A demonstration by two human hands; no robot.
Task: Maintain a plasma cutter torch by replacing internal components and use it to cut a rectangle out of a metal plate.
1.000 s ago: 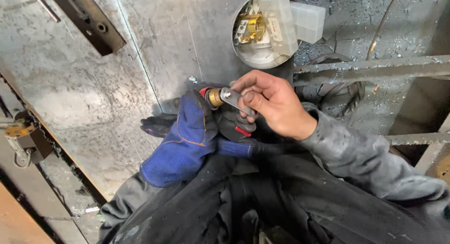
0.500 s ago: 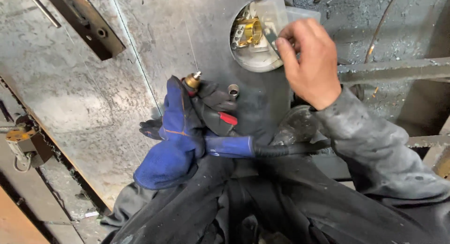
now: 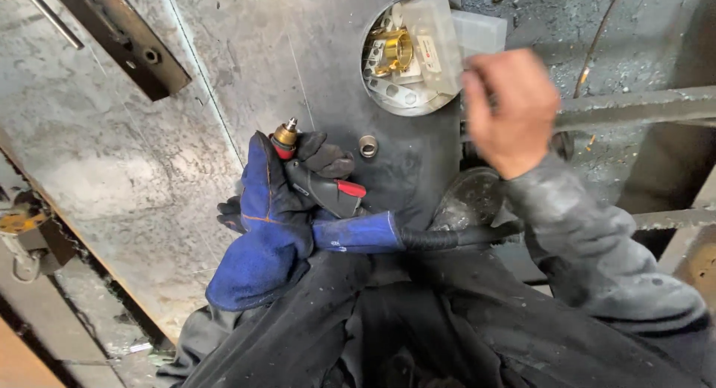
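Note:
My left hand (image 3: 261, 224), in a thick blue glove, grips a black welding torch (image 3: 328, 190) with a red trigger. The torch's bare brass tip (image 3: 286, 134) points up against a dark steel plate (image 3: 313, 67). My bare right hand (image 3: 511, 108) is blurred in the air to the right of a round white plastic container (image 3: 432, 38) that holds brass fittings (image 3: 391, 49). Its fingers are curled, and I cannot tell whether anything is in them. A small metal ring (image 3: 368, 146) lies on the plate just right of the torch tip.
The torch's black cable (image 3: 447, 239) runs right under my right sleeve. A grey steel bar (image 3: 641, 105) crosses behind my right hand. A dark bracket with holes (image 3: 127, 41) lies at the top left, and a yellowish clamp (image 3: 22, 224) sits at the left edge.
My right hand left the torch tip, reached up to the white container, and has now pulled away to its right. The torch's brass tip is uncovered. My left hand has barely moved.

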